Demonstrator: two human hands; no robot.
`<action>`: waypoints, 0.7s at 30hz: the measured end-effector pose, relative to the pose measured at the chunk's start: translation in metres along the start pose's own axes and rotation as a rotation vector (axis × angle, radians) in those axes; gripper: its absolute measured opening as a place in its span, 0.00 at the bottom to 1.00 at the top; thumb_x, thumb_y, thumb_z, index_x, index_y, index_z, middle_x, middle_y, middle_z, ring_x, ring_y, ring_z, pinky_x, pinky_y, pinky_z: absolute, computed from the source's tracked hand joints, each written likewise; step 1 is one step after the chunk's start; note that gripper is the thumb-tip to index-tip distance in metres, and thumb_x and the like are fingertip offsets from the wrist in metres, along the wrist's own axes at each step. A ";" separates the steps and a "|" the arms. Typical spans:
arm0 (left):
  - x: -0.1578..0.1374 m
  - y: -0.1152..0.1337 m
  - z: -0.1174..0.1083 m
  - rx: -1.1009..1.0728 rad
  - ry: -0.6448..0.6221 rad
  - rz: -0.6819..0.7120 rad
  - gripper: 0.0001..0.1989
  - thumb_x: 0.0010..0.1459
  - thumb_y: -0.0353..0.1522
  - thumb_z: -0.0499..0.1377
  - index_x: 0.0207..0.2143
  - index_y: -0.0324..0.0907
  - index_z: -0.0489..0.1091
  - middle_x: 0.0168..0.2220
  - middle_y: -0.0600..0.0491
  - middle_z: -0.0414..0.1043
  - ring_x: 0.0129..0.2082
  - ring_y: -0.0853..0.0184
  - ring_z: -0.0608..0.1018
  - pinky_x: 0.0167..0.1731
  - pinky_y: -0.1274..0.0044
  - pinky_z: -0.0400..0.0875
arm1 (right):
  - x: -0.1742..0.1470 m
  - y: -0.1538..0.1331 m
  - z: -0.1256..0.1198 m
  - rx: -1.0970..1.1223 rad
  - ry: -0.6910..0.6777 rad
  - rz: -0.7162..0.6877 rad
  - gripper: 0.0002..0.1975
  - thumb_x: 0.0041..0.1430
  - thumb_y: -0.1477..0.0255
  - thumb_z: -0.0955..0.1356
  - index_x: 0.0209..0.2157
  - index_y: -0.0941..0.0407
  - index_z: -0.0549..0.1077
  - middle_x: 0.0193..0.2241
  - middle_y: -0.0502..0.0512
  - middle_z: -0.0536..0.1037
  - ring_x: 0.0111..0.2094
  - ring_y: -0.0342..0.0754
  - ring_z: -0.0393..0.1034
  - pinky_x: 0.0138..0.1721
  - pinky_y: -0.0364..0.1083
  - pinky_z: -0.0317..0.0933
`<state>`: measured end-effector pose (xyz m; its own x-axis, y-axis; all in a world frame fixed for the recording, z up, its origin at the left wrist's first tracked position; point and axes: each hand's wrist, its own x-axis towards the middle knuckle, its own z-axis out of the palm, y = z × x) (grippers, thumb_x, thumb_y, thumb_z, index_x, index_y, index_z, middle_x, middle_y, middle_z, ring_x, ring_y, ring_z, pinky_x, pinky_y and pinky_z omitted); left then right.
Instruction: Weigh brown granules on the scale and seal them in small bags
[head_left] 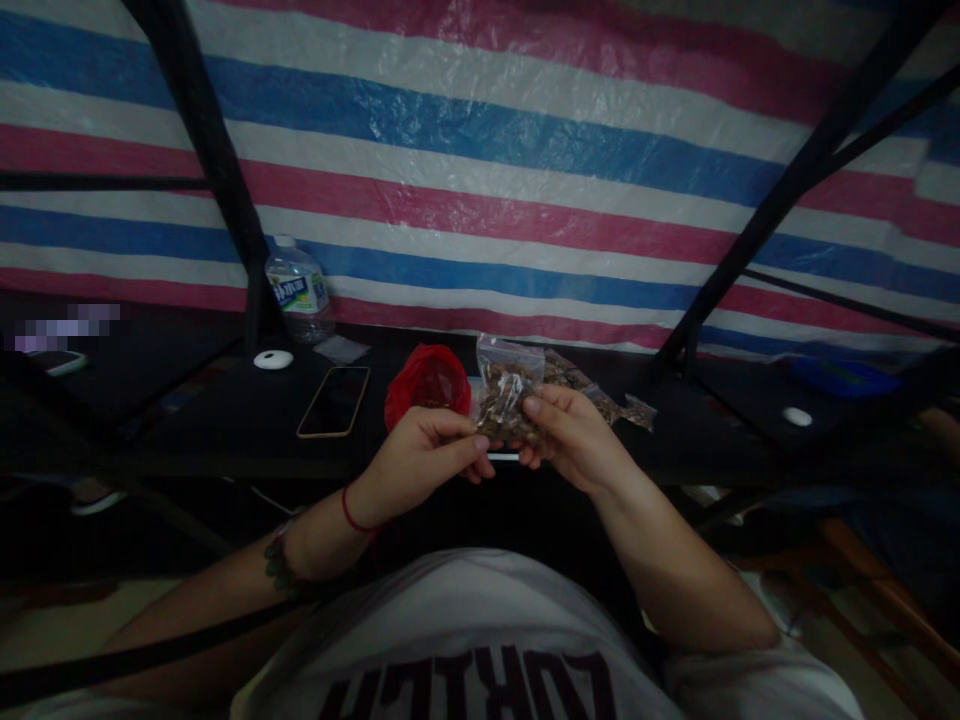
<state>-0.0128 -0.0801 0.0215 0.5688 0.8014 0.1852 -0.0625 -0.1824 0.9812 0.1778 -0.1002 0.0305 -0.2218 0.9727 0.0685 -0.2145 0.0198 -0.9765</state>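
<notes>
A clear zip bag (511, 385) with small brown pieces inside is held up over the front edge of the dark table. My left hand (435, 448) pinches its lower left corner between thumb and fingers. On the other side, my right hand (574, 430) grips the bag with the thumb on its front. Just behind my left hand sits a red plastic bag (427, 378), its mouth open and some small bits inside. Past my right hand lie more clear bags of brown pieces (566, 372), partly hidden, and a small filled bag (639, 412).
A phone (334, 402) lies left of the red bag. Behind it stand a clear plastic bottle (297, 290) and a white round object (273, 360). Black metal bars (225, 190) slope up on both sides before a striped plastic sheet (480, 200). A blue object (844, 378) is far right.
</notes>
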 end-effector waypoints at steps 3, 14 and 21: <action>0.000 -0.001 -0.001 0.018 -0.001 0.014 0.13 0.51 0.38 0.61 0.23 0.36 0.75 0.21 0.50 0.75 0.20 0.72 0.74 0.22 0.82 0.70 | 0.000 0.000 0.000 -0.004 -0.012 -0.003 0.18 0.48 0.58 0.73 0.32 0.59 0.73 0.22 0.51 0.77 0.16 0.38 0.68 0.16 0.35 0.63; 0.005 -0.002 0.001 0.022 0.010 -0.017 0.15 0.46 0.41 0.64 0.27 0.36 0.73 0.23 0.52 0.75 0.21 0.72 0.74 0.21 0.81 0.69 | -0.002 0.001 0.006 -0.119 -0.031 -0.030 0.18 0.48 0.60 0.73 0.36 0.58 0.72 0.21 0.49 0.76 0.17 0.40 0.69 0.18 0.37 0.64; 0.005 -0.003 0.001 0.028 0.013 -0.038 0.16 0.47 0.42 0.64 0.27 0.37 0.73 0.21 0.53 0.73 0.20 0.72 0.73 0.21 0.81 0.69 | -0.001 0.004 0.005 -0.178 -0.039 -0.056 0.19 0.49 0.60 0.73 0.38 0.58 0.72 0.21 0.50 0.76 0.18 0.40 0.69 0.18 0.37 0.63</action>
<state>-0.0090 -0.0765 0.0193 0.5599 0.8150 0.1490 -0.0180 -0.1678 0.9856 0.1722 -0.1024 0.0277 -0.2513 0.9594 0.1281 -0.0565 0.1176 -0.9915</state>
